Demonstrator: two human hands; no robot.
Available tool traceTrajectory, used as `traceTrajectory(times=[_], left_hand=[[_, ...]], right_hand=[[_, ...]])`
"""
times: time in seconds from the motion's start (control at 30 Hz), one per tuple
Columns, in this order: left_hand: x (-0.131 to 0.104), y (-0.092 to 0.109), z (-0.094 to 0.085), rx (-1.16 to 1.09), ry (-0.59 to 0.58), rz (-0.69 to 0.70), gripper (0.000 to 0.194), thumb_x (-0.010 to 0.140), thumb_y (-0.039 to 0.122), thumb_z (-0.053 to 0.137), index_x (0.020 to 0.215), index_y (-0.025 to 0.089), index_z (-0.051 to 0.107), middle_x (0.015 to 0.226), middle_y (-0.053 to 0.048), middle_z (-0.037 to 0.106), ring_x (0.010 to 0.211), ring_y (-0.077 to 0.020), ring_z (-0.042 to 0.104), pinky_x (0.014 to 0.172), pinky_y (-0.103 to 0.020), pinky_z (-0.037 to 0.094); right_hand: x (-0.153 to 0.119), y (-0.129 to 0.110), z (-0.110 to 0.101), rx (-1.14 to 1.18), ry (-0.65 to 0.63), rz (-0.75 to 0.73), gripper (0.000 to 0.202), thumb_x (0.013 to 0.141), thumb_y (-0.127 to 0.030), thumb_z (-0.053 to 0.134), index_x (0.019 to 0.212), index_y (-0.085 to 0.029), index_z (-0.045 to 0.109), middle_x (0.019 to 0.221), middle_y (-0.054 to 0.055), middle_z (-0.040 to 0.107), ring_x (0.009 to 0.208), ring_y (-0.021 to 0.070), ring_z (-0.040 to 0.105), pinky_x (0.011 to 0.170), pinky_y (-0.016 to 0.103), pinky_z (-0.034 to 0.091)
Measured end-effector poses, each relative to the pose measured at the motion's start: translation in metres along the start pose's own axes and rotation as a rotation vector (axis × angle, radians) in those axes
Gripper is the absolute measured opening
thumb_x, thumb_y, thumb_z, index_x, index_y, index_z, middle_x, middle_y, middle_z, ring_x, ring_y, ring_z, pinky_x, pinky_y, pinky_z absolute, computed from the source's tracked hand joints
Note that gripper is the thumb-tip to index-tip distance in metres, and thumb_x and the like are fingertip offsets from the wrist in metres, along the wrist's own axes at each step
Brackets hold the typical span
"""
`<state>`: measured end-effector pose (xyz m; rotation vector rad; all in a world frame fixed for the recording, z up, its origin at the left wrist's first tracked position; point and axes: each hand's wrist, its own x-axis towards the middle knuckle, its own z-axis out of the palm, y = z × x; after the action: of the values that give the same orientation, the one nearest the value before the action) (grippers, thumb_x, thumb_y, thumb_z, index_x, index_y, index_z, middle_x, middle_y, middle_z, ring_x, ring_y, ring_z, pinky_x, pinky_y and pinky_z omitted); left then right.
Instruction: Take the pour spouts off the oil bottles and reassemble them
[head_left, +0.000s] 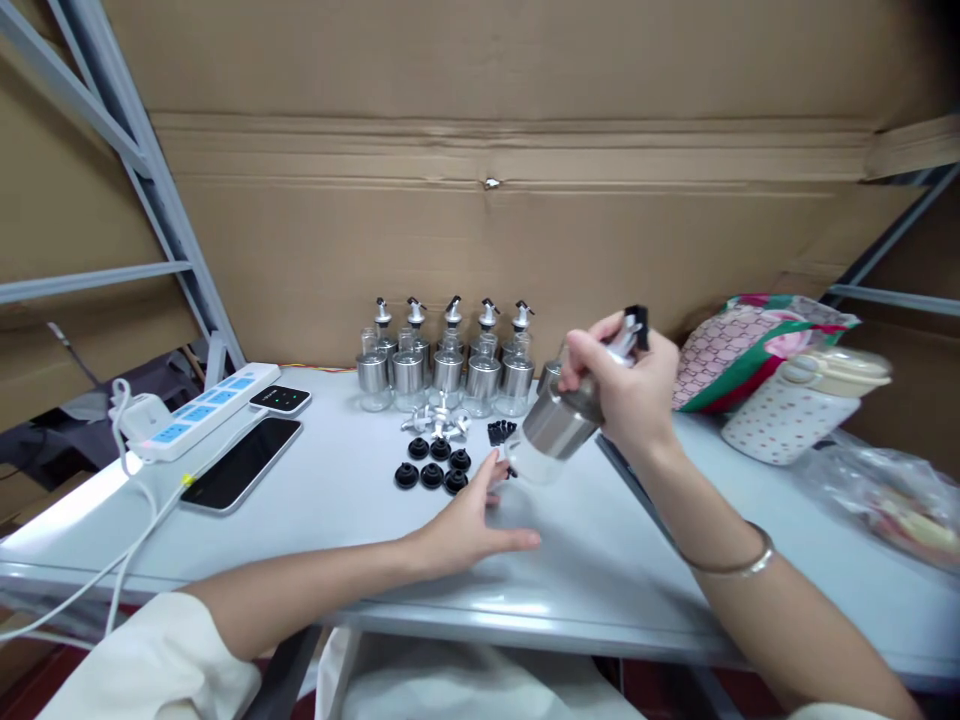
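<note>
The right hand (634, 385) grips a tilted clear glass bottle with a silver metal band and black-tipped pourer (561, 422) above the pale grey desk (315, 535), the open, empty left hand (469, 525) just beside its base.

Counts: standing spouted bottles (453, 320), 5; open bottles (448, 374), 5; partly hidden bottle (549, 377), 1; tilted bottle (559, 425), 1; black caps (431, 475), 6; loose spouts (441, 420), several, overlapping; phone (244, 463), 1; power strip (210, 410), 1.

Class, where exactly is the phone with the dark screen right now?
In the head view, the phone lies on the left part of the table, beside the white power strip and nearer the person than the small black device.
</note>
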<state>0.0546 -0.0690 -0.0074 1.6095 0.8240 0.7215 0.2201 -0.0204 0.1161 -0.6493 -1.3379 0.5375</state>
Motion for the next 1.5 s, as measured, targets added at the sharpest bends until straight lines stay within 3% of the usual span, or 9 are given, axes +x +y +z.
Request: traceTrajectory(times=[0.23,0.37,0.53,0.67,0.87,1.0,1.17,1.33,1.5], left_hand=[[-0.007,0.008,0.008,-0.105,0.299,0.121,0.069,0.060,0.033,0.080,0.119,0.017,0.049,0.120,-0.010,0.059,0.110,-0.0257,0.053,0.096,-0.037,0.040],[-0.009,0.013,0.008,0.015,0.389,0.090,0.054,0.059,0.026,0.077,0.106,0.017,0.052,0.096,-0.003,0.061,0.086,-0.0181,0.054,0.076,-0.029,0.043],[-0.007,0.013,0.009,0.037,0.342,0.005,0.045,0.054,0.024,0.077,0.090,0.015,0.052,0.076,0.002,0.053,0.066,-0.0110,0.044,0.061,-0.024,0.036],[-0.004,0.018,-0.001,-0.028,0.085,-0.040,0.037,0.051,0.022,0.077,0.081,0.014,0.056,0.071,0.002,0.054,0.065,-0.0118,0.047,0.061,-0.025,0.037],[0.004,0.015,-0.029,-0.234,-0.631,-0.116,0.050,0.050,0.020,0.082,0.095,0.018,0.061,0.094,-0.002,0.063,0.092,-0.0188,0.058,0.087,-0.035,0.044],[0.010,0.001,-0.036,-0.504,-0.977,-0.183,0.057,0.044,0.019,0.085,0.095,0.019,0.060,0.088,0.000,0.064,0.089,-0.0211,0.063,0.085,-0.039,0.047],[0.008,0.001,-0.033,-0.560,-0.834,-0.174,0.055,0.050,0.013,0.082,0.100,0.020,0.060,0.090,0.001,0.065,0.092,-0.0164,0.062,0.090,-0.035,0.043],[0.009,0.006,-0.030,-0.560,-0.634,-0.189,0.054,0.046,0.020,0.085,0.095,0.019,0.061,0.087,-0.001,0.065,0.086,-0.0172,0.060,0.090,-0.036,0.040],[0.010,0.008,-0.032,-0.542,-0.637,-0.204,0.054,0.046,0.021,0.085,0.095,0.019,0.061,0.088,-0.001,0.065,0.087,-0.0176,0.061,0.089,-0.036,0.041]], right_hand=[[-0.029,-0.018,0.039,0.132,-0.280,0.251,0.038,0.084,-0.043,0.054,0.055,-0.018,0.050,0.044,-0.003,0.051,0.039,0.0094,0.049,0.043,0.024,0.039],[-0.033,-0.031,0.053,0.165,-0.304,0.312,0.018,0.081,-0.031,0.057,0.070,-0.017,0.059,0.049,-0.004,0.053,0.046,0.0085,0.051,0.047,0.022,0.039],[-0.030,-0.035,0.052,0.313,-0.348,0.476,0.012,0.079,-0.024,0.053,0.076,-0.017,0.061,0.038,-0.012,0.025,0.034,0.0066,0.036,0.041,0.021,0.031],[-0.027,-0.027,0.047,0.390,-0.405,0.570,0.017,0.081,-0.024,0.053,0.068,-0.015,0.060,0.038,-0.011,0.023,0.032,0.0054,0.031,0.039,0.020,0.028],[-0.021,-0.021,0.042,0.588,-0.544,0.838,0.016,0.084,-0.019,0.049,0.077,-0.014,0.062,0.037,-0.011,0.020,0.033,0.0062,0.030,0.040,0.019,0.031],[-0.022,-0.018,0.048,0.717,-0.392,0.973,0.014,0.084,-0.017,0.048,0.073,-0.016,0.057,0.038,-0.012,0.016,0.033,0.0061,0.023,0.039,0.018,0.029],[-0.026,-0.014,0.055,0.710,-0.183,0.852,0.009,0.079,-0.018,0.050,0.072,-0.018,0.054,0.037,-0.012,0.018,0.033,0.0065,0.025,0.038,0.019,0.028],[-0.026,-0.003,0.056,0.551,-0.083,0.427,0.010,0.076,-0.030,0.055,0.072,-0.022,0.050,0.038,-0.013,0.020,0.031,0.0075,0.031,0.037,0.022,0.030],[-0.033,0.002,0.052,0.295,-0.146,0.030,0.019,0.085,-0.041,0.050,0.076,-0.024,0.051,0.041,-0.011,0.027,0.031,0.0084,0.038,0.038,0.023,0.030]])
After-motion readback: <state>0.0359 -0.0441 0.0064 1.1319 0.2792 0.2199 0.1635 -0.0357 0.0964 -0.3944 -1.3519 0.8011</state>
